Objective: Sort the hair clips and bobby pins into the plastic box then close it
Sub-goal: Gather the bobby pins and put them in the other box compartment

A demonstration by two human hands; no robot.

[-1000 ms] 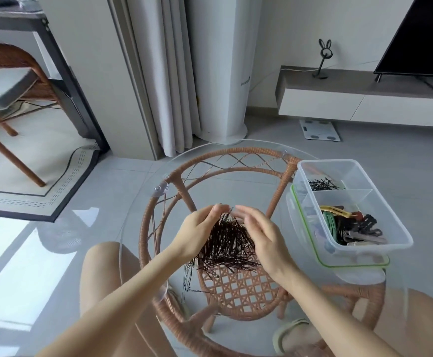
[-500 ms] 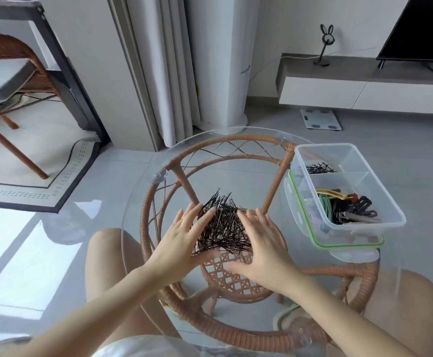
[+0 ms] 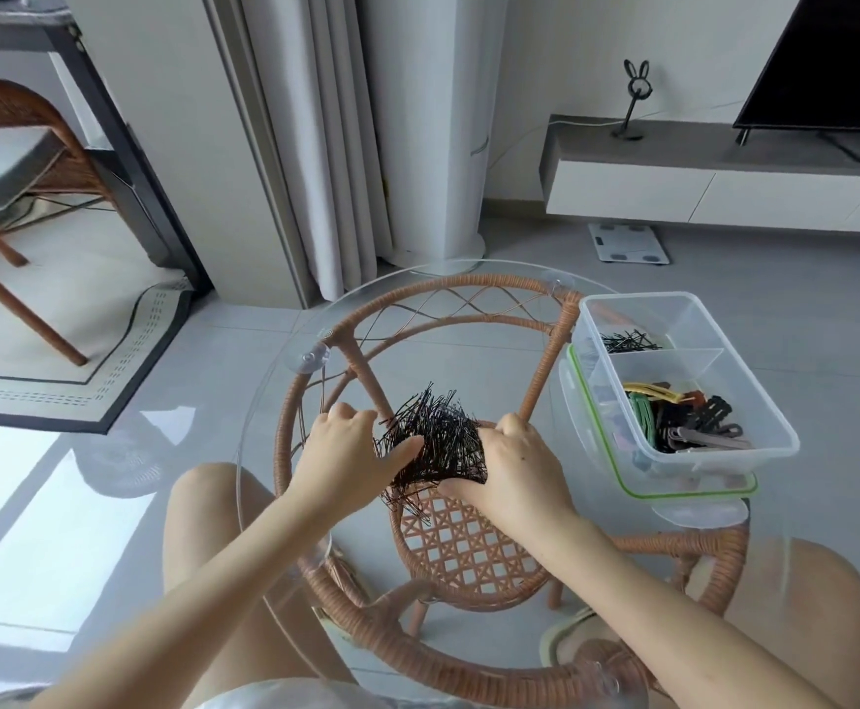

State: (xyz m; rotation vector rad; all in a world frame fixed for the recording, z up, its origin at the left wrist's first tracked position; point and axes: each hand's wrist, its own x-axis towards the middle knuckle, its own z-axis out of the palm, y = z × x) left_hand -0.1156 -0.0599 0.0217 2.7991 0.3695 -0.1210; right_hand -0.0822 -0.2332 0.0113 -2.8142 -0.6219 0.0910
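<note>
Dark bobby pins [image 3: 438, 442] lie heaped at the middle of the glass table [image 3: 264, 401], and we cup them from both sides: our left hand [image 3: 348, 452] with fingers curled against the pile, our right hand [image 3: 512, 465] closing its fingers around the other flank. The plastic box [image 3: 755, 381] stands open at the table's right edge, hair clips [image 3: 683, 417] in its near compartment, on its green-rimmed lid [image 3: 622, 483].

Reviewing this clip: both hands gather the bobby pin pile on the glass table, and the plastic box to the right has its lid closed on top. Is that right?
Not quite. The head view shows the plastic box open, with its green-rimmed lid lying underneath it. The rest holds: the left hand and right hand gather the bobby pin pile on the glass table.
</note>
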